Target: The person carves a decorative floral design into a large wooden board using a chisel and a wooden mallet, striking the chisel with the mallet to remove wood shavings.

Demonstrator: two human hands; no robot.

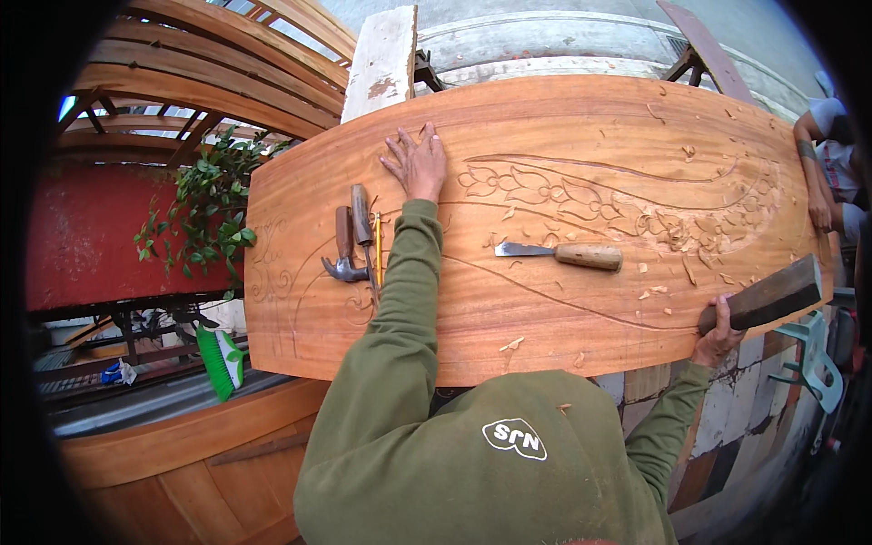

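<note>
Carved panel: large slab of reddish-brown wood [509, 327], grain running lengthwise; shallow flowers and leaves in relief at right, fine scrolls at far left.
Left hand: fingers spread, palm down [418, 163] on bare wood near the far edge.
Right hand: wrapped around [718, 334] one end of the dark block, at the near right edge.
Dark block: long, angular, wood-like [767, 295], slanting above the panel's right end; contact with the panel cannot be told.
Chisel: flat steel blade pointing left, rounded wooden handle [589, 257]; lies mid-panel, below the flowers.
Tool group, beside the left forearm: claw hammer [344, 234], second wooden-handled tool [361, 213], yellow pencil [378, 243].
Shavings: thin pale curls [688, 270], thickest over the carving.
Open room: smooth wood between left forearm and chisel, and along the near edge.
Beyond the right edge: another person's hand [821, 214], close to the panel.
</note>
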